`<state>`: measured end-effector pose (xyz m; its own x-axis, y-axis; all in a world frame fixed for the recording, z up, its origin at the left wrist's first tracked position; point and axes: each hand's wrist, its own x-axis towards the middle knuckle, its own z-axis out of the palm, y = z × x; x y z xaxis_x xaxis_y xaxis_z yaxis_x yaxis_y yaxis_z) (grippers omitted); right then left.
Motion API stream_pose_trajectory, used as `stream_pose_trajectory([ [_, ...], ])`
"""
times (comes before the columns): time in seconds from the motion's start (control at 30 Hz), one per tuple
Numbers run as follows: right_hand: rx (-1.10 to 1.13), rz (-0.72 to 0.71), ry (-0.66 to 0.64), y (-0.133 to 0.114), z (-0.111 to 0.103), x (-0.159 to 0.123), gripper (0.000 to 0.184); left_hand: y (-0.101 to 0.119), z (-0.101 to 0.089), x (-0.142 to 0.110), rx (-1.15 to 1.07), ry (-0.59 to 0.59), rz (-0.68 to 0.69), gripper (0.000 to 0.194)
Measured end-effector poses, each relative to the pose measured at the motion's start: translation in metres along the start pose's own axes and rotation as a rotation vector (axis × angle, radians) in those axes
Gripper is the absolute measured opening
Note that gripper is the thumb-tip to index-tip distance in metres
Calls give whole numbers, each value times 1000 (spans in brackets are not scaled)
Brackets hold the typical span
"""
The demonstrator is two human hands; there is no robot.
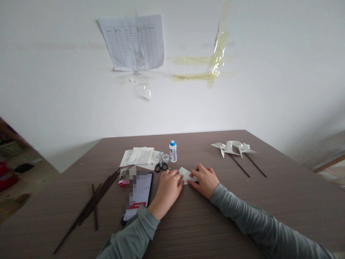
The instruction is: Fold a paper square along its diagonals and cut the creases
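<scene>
"Paper (pixel 187 175) first: where is it?"

"On the table (pixel 215 230), between the left hand (pixel 167 185) and the right hand (pixel 206 180). Make it the clock's centre, with 12 towards the wall (pixel 178 111)."

"How is it held?"

"The left hand has it from 8 o'clock, the right from 3, each grasping an edge with bent fingers and thumb. Gripping from 2 opposite sides probably keeps so light a piece from sliding."

"What stands near?"

"A white bottle (pixel 173 153), upright at 11, its blue cap on, perhaps so nothing spills. At 10 are the scissors (pixel 161 166) and a clear tape roll (pixel 165 158), close enough for a short reach. Beyond them lie loose sheets (pixel 142 155), overlapping, which saves space."

"And towards 8?"

"A phone (pixel 140 198), screen up beside the left forearm, presumably so it can be glanced at. Farther out, a bundle of dark sticks (pixel 101 196), with 1 shorter stick (pixel 95 212) lying across it."

"That small box (pixel 124 182) at 9?"

"Partly blurred; I can't tell what it contains."

"At 2 o'clock?"

"2 paper pinwheels (pixel 225 148) on sticks, well apart from the hands, likely to spare their blades from crushing."
</scene>
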<state>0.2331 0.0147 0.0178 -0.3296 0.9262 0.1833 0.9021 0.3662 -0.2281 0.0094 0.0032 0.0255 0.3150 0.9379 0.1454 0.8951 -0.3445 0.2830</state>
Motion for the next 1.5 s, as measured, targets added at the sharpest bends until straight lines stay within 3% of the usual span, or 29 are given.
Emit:
stream_pose_trajectory([
  [0.3, 46, 48, -21, 2, -1, 4, 24, 5, -12, 1, -2, -66, -29, 26],
  [0.6, 41, 133, -146, -7, -17, 5, 35, 3, -14, 0, 8, -79, -50, 27],
  [0.87, 92, 200, -190, 16, -24, 6, 59, 8, -19, -2, -3, -84, -74, 29],
  [1.2, 76, 202, -220, 41, -25, 9, 62, 4, -12, -3, -37, -14, -60, 23],
  [1.5, 86, 231, -246, 65, -23, 13, 75, 9, -17, -4, -49, -42, -80, 24],
])
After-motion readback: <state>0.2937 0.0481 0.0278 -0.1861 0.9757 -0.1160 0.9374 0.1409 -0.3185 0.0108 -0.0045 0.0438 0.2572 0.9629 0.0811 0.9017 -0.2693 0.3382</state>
